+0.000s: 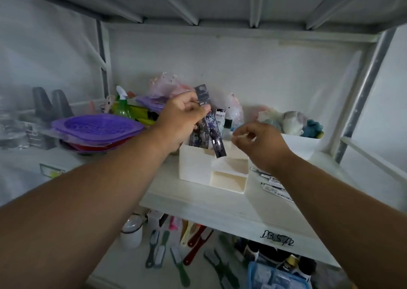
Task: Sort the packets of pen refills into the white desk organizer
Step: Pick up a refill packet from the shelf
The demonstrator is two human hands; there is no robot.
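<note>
A light, flexible refill packet [210, 121] was pinched near its top by the left hand [184, 118] above the white desk organizer [196, 163]; the right hand [258, 144] was held loosely curled and empty.

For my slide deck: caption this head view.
Left hand lowers a dark refill packet into the white plastic desk organizer; right hand hovers empty.

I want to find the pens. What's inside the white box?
The white organizer has dark refill packets standing in its tall back slot. The left hand holds one packet over it. The front slots look empty. The slot bottom is hidden.
</note>
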